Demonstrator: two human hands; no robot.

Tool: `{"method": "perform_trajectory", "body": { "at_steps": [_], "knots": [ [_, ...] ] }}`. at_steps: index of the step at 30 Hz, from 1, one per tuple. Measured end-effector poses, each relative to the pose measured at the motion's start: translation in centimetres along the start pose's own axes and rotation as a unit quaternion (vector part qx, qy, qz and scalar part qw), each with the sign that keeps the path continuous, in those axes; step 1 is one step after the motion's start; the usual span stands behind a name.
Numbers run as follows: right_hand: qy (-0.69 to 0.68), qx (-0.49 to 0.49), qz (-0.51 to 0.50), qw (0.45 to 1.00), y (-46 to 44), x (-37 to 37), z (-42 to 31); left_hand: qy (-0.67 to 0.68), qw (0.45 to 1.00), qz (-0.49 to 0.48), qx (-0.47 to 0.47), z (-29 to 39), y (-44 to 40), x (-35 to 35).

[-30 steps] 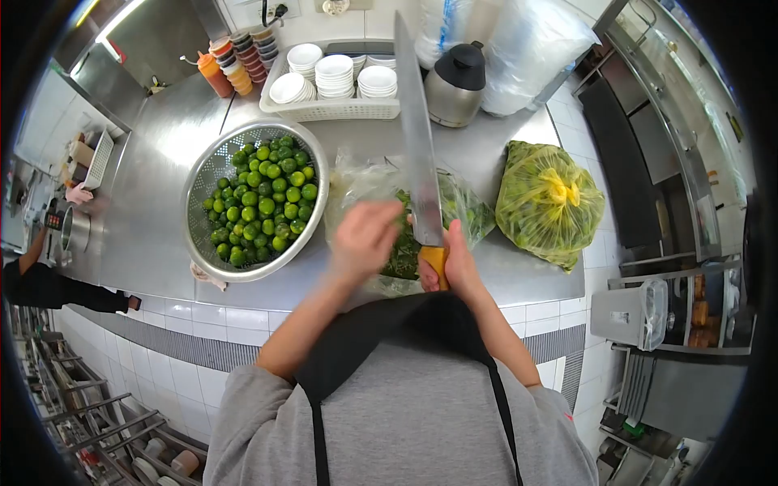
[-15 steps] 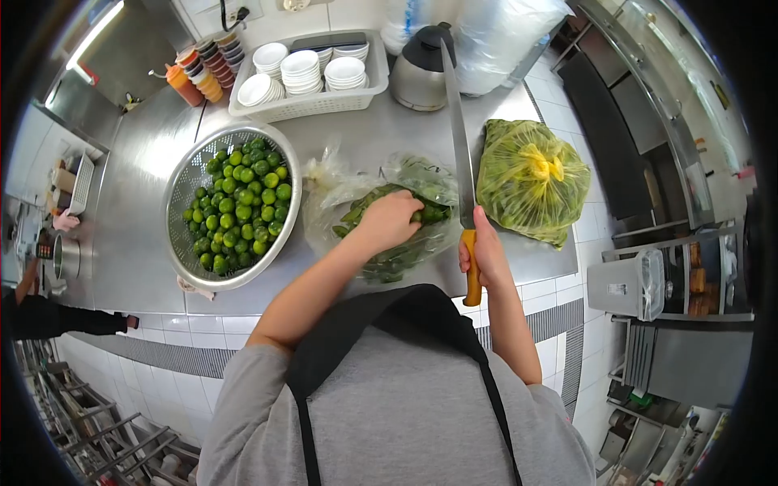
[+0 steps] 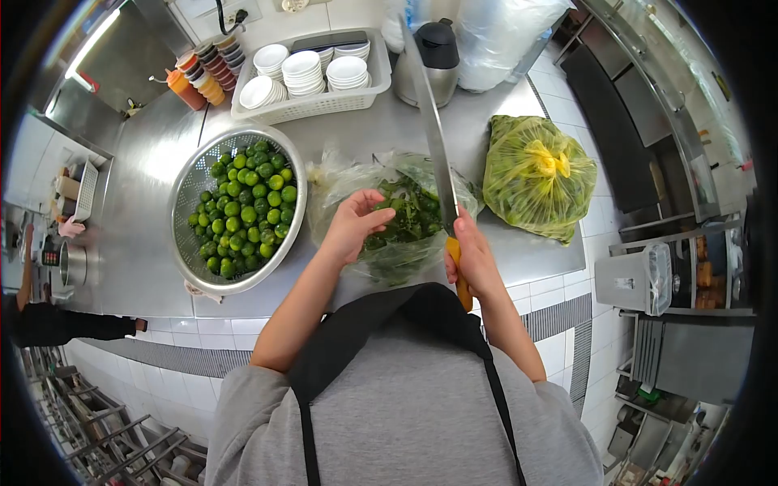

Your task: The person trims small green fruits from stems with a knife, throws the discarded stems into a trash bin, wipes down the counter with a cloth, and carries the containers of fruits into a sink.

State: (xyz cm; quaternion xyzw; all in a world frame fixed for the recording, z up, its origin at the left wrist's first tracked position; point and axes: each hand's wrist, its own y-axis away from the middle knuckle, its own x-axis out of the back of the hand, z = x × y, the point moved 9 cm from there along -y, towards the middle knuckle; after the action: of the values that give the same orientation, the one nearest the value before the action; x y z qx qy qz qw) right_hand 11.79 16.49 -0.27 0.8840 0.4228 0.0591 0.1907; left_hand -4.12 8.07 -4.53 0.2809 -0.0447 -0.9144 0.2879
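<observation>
Fingers of right hand (image 3: 476,261) wrap knife handle (image 3: 463,295) (partly covered); left hand (image 3: 353,228) half-curled by greens (image 3: 412,212), hold unclear.

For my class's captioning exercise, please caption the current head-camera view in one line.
Right hand gripping a yellow-handled knife, left hand close to leafy greens in a clear plastic bag.

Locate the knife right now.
Head view, just right of centre: the knife is in the right hand, blade crossing the right part of the bag of leafy greens, left of the tied bag.
</observation>
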Motion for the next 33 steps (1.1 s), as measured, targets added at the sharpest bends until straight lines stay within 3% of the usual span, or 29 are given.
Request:
{"method": "perform_trajectory", "body": {
  "at_steps": [2, 5, 8, 11, 14, 17, 20, 23, 26, 28, 29, 33],
  "knots": [
    [-0.011, -0.002, -0.026, 1.0, 0.0, -0.7, 0.2, -0.162, 0.983, 0.016, -0.083, 1.1, -0.1, 0.7],
    [-0.018, -0.001, -0.047, 0.999, 0.0, -1.5, 0.1, -0.106, 0.992, 0.012, -0.062, 2.4, 0.3, -0.2],
    [-0.017, 0.001, -0.055, 0.998, 0.3, -1.6, -0.1, -0.283, 0.954, 0.004, -0.095, 2.9, 0.6, 0.1],
    [-0.015, 0.004, -0.05, 0.999, 0.2, -1.4, 0.2, -0.259, 0.962, -0.01, -0.088, 3.0, 0.9, -0.5],
    [-0.013, 0.009, -0.051, 0.999, 0.1, -1.3, 0.2, -0.001, 0.999, 0.048, -0.001, 1.5, 0.8, -0.1],
    [-0.018, 0.022, -0.049, 0.998, 0.1, -1.2, 0.2, 0.009, 0.996, 0.079, 0.046, -0.8, 0.8, 1.3],
    [-0.021, 0.021, -0.046, 0.998, 0.2, -1.1, 0.3, -0.283, 0.955, 0.078, -0.053, -0.9, -0.3, 1.5],
    [-0.008, 0.019, -0.05, 0.999, 0.3, -1.1, 0.3, -0.527, 0.842, 0.058, -0.093, 1.3, 0.7, -1.1],
    [-0.002, 0.01, -0.066, 0.998, 0.6, -1.9, 0.0, -0.377, 0.92, 0.059, -0.094, 0.8, 0.4, -1.3],
    [0.002, 0.023, -0.075, 0.997, 0.8, -2.5, -0.2, -0.106, 0.994, -0.013, -0.007, -0.9, 0.0, -1.0],
    [0.006, 0.041, -0.077, 0.996, 0.9, -2.8, -0.3, 0.035, 0.997, -0.049, 0.038, -1.5, 0.1, -1.4],
    [0.004, 0.096, -0.093, 0.991, 0.8, -3.4, -0.6, 0.108, 0.994, -0.003, -0.012, 0.7, 0.8, -2.8]
  ]
}}
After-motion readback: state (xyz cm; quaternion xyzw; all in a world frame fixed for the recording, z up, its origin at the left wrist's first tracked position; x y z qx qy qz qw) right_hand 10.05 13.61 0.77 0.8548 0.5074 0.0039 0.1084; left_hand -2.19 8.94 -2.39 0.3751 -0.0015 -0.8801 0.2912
